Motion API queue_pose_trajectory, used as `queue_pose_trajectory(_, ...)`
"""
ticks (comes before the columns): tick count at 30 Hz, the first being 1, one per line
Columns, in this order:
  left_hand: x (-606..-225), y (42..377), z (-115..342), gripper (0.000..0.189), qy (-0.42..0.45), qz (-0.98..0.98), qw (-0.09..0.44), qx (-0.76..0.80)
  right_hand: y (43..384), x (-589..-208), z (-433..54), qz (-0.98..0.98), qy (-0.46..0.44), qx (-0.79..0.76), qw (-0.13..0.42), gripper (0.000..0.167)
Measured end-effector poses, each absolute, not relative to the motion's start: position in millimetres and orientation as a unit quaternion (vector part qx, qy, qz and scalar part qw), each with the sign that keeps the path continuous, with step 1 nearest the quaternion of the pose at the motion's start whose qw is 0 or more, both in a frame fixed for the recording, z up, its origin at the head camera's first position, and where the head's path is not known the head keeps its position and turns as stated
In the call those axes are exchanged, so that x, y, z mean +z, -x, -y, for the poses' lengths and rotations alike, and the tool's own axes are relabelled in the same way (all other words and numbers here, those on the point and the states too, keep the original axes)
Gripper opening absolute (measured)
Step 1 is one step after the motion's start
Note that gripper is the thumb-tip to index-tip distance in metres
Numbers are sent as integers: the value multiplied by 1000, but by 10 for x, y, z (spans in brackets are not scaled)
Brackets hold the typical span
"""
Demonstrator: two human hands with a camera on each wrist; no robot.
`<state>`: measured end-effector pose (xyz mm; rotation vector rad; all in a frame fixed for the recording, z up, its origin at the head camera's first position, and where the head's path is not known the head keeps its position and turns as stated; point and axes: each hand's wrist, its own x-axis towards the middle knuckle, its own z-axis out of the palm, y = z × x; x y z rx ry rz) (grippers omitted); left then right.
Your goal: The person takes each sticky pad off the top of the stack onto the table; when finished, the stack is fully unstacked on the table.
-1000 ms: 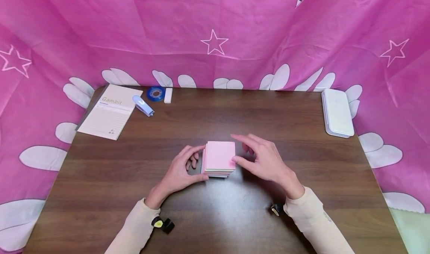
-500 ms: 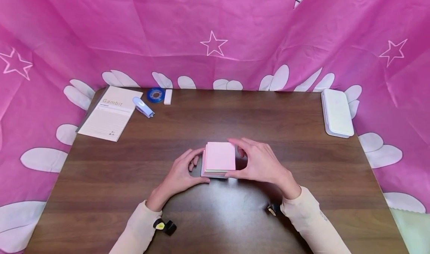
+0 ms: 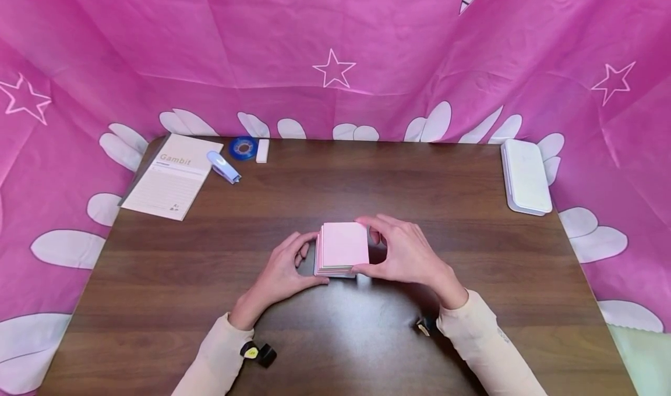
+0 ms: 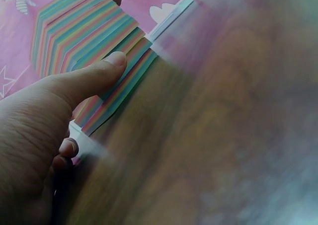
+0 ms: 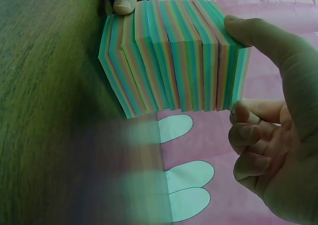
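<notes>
A tall stack of square sticky note pads (image 3: 345, 244), pink on top, stands on the table between my two hands. Its striped, many-coloured sides show in the left wrist view, where the pads (image 4: 99, 31) lie slightly out of line. My left hand (image 3: 278, 271) holds the lower part of the stack, thumb on the near side and index finger at the far left corner. Higher up, my right hand (image 3: 411, 253) pinches the top pads by their right side between thumb and index finger. In the right wrist view its other fingers (image 5: 246, 133) are curled beside the stack (image 5: 174, 61).
At the back left of the brown table (image 3: 419, 180) lie a notebook (image 3: 168, 177), a light blue stapler (image 3: 223, 166), a blue tape roll (image 3: 243, 148) and a white eraser (image 3: 262, 151). A white case (image 3: 527, 176) lies back right. A pink curtain (image 3: 335, 29) hangs behind.
My right hand has moved left onto the stack, its thumb going from the top corner to the near side. The top pads have shifted slightly right and nearer. The left hand barely moved.
</notes>
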<state>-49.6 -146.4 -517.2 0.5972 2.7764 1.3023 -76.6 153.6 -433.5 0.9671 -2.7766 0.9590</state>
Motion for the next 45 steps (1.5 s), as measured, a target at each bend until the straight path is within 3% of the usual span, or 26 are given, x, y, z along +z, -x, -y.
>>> queue_pose_trajectory(15,-5183,478,1458,108,-192,-875,7,443,872,-4352,-1641,862,-309,400,39,76)
queue_pose_trajectory(22,-5194,463,1483,92,-182,-860,21,476,1051,-4360,-1807,859,-294,414,62,77)
queue_pose_trajectory(29,-5203,462,1488,90,-171,-863,27,475,1423,-4479,-2048,874,-256,407,74,72)
queue_pose_trajectory(38,-5225,465,1487,90,-182,-858,19,481,1961,-4764,-2326,910,-219,350,44,72)
queue_pose_trajectory(45,-5229,466,1495,90,-187,-856,18,481,2166,-4889,-2390,934,-195,299,-16,78)
